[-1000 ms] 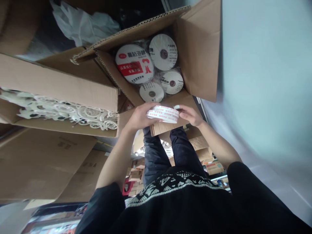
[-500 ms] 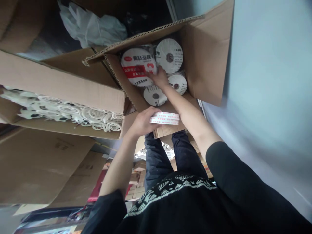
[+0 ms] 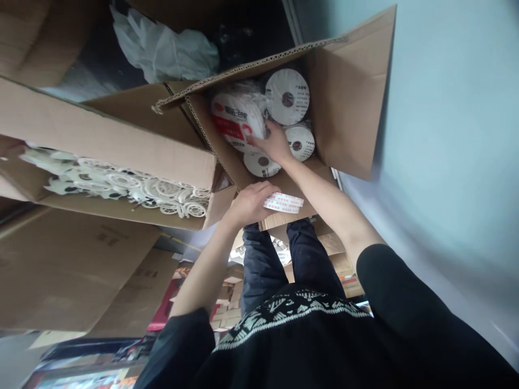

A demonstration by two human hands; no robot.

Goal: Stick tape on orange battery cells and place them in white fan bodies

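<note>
My left hand (image 3: 252, 204) is closed around a small stack of foam tape rolls (image 3: 284, 202), white with red print on their edges, held edge-on in front of the open carton (image 3: 344, 102). Inside that carton my right hand (image 3: 276, 141) grips the right edge of a large roll of foam tape (image 3: 235, 111) with a red and white label. That roll is tilted, and clear film shows behind it. Other white rolls lie around it: one (image 3: 298, 89) at the back right, one (image 3: 306, 141) to the right of my fingers, and one (image 3: 253, 163) partly covered below.
To the left stands a long carton (image 3: 162, 143) full of loose white rings (image 3: 162, 186). A crumpled white plastic bag (image 3: 170, 51) lies behind. A pale blue wall (image 3: 450, 108) rises on the right. Closed cartons (image 3: 60, 265) fill the lower left.
The red-labelled roll has tipped up on its right side in my right hand, baring film behind it. My left hand and its rolls have shifted slightly right and down in view.
</note>
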